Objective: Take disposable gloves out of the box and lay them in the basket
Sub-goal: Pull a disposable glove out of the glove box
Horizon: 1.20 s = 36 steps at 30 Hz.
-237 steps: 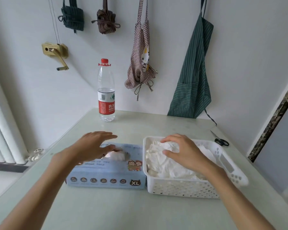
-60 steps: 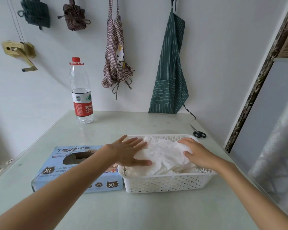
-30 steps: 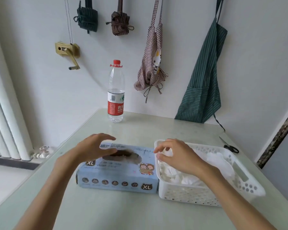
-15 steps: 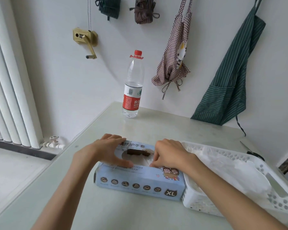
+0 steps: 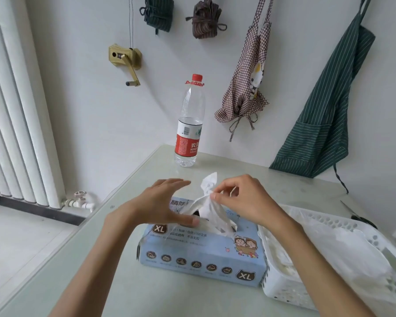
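Observation:
A light blue glove box (image 5: 201,255) marked XL lies on the table in front of me. My right hand (image 5: 242,202) pinches a white disposable glove (image 5: 207,202) that sticks up out of the box's top opening. My left hand (image 5: 160,207) lies on the left part of the box top with straight fingers, its thumb beside the opening. To the right, touching the box, stands a white perforated basket (image 5: 361,234) with a heap of white gloves (image 5: 343,255) inside.
A water bottle (image 5: 189,124) with a red label stands at the back of the pale green table (image 5: 146,294). Scissors (image 5: 359,216) lie behind the basket. Aprons hang on the wall. A radiator (image 5: 16,110) is on the left beyond the table's edge.
My right hand has pulled a glove up out of the box opening, where half a second ago it only reached in. My left hand stays on the box top.

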Tool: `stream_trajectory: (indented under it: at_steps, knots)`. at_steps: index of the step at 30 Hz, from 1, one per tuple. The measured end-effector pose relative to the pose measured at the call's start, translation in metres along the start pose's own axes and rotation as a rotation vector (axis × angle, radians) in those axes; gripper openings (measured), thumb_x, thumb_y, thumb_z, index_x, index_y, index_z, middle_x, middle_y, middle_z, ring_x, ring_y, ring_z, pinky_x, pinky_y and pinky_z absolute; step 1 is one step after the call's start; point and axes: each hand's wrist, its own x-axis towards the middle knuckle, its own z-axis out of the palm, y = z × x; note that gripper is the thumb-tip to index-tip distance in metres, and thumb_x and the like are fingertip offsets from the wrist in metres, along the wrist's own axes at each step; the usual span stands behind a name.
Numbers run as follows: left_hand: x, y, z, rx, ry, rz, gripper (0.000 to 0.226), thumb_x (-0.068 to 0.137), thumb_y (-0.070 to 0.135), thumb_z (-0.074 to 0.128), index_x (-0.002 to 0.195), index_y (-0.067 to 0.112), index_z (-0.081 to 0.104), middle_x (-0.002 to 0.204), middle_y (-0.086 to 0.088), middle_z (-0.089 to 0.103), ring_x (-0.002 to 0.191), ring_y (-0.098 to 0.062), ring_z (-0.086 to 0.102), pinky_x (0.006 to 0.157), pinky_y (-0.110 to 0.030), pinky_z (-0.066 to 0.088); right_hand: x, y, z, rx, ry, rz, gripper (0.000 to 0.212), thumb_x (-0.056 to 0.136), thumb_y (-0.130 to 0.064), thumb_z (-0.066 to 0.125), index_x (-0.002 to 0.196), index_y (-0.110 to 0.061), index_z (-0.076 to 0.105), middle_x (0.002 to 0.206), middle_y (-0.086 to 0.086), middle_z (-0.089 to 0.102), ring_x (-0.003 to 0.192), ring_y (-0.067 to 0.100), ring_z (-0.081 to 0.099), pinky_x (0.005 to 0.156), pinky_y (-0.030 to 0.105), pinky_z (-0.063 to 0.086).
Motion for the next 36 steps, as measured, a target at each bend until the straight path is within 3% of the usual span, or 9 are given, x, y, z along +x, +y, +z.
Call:
stream_trajectory:
  at_steps: [5,9,12,15,20,25,28,33,36]
  knots:
    - [0.009,0.01,0.002,-0.307,0.146,0.129,0.041,0.074,0.046,0.071,0.111,0.028,0.065,0.106,0.013,0.069,0.097,-0.002,0.064,0.094,-0.035,0.051,-0.007,0.005,0.016,0.13,0.054,0.052,0.011,0.082,-0.036,0.071,0.087,-0.027,0.076,0.074,-0.009,0.07,0.058,0.0,0.053,0.062,0.02,0.046]
    - [0.012,0.0,-0.002,-0.251,0.209,0.069,0.002,0.083,0.036,0.069,0.084,0.034,0.068,0.087,0.016,0.071,0.085,-0.001,0.066,0.087,-0.037,0.053,-0.02,0.018,0.008,-0.011,0.008,0.151,0.03,0.085,-0.042,0.067,0.113,-0.033,0.062,0.093,-0.017,0.06,0.083,0.0,0.054,0.077,0.025,0.044]
    - [0.006,0.002,-0.01,-0.239,0.275,0.068,0.002,0.086,0.035,0.065,0.085,0.034,0.066,0.087,0.017,0.069,0.085,-0.003,0.065,0.088,-0.038,0.052,-0.031,0.021,0.01,-0.153,-0.056,0.145,0.042,0.078,-0.048,0.071,0.116,-0.039,0.057,0.101,-0.018,0.054,0.1,0.004,0.046,0.081,0.026,0.04]
    - [0.002,0.002,-0.018,-0.254,0.316,0.05,0.004,0.089,0.032,0.062,0.087,0.03,0.066,0.087,0.015,0.068,0.085,-0.008,0.064,0.087,-0.039,0.051,-0.034,0.017,0.021,-0.175,0.003,0.082,0.022,0.081,-0.047,0.068,0.102,-0.038,0.066,0.098,-0.016,0.057,0.101,0.004,0.044,0.076,0.025,0.035]
    - [-0.002,-0.014,-0.017,0.06,0.103,-0.122,0.017,0.091,0.03,0.06,0.107,0.034,0.058,0.118,0.014,0.062,0.105,-0.009,0.056,0.093,-0.03,0.045,-0.032,0.02,0.019,-0.037,0.05,0.077,0.013,0.089,-0.042,0.06,0.088,-0.033,0.07,0.089,-0.021,0.065,0.091,-0.003,0.057,0.073,0.021,0.042]
    - [-0.007,0.016,-0.018,-0.261,0.025,0.118,0.039,0.084,0.049,0.057,0.119,0.032,0.056,0.118,0.027,0.054,0.11,0.008,0.049,0.102,-0.026,0.04,-0.033,0.019,0.019,0.056,0.053,0.066,0.015,0.083,-0.044,0.066,0.078,-0.03,0.069,0.077,-0.018,0.069,0.077,-0.002,0.063,0.075,0.031,0.053]
    - [-0.003,0.026,-0.006,-0.052,-0.009,0.098,0.052,0.073,0.051,0.073,0.118,0.036,0.05,0.11,0.03,0.051,0.104,0.008,0.048,0.089,-0.02,0.039,-0.032,0.018,0.021,0.137,0.086,0.065,0.015,0.078,-0.041,0.072,0.076,-0.028,0.066,0.076,-0.013,0.07,0.073,0.005,0.065,0.073,0.036,0.054]
    - [0.008,0.02,0.003,0.062,0.26,0.082,0.005,0.089,0.038,0.061,0.094,0.037,0.06,0.097,0.022,0.066,0.093,0.001,0.062,0.079,-0.024,0.049,-0.033,0.018,0.011,0.261,0.097,0.072,0.021,0.073,-0.024,0.081,0.08,-0.031,0.062,0.075,-0.009,0.07,0.063,0.001,0.064,0.06,0.017,0.05]
    - [0.006,0.012,-0.002,0.019,0.276,0.046,0.012,0.092,0.036,0.056,0.1,0.037,0.065,0.101,0.021,0.067,0.096,0.001,0.061,0.085,-0.03,0.05,-0.033,0.022,0.002,0.326,0.049,0.101,0.03,0.075,-0.01,0.079,0.088,-0.033,0.066,0.075,-0.008,0.071,0.063,-0.002,0.065,0.062,0.009,0.047]
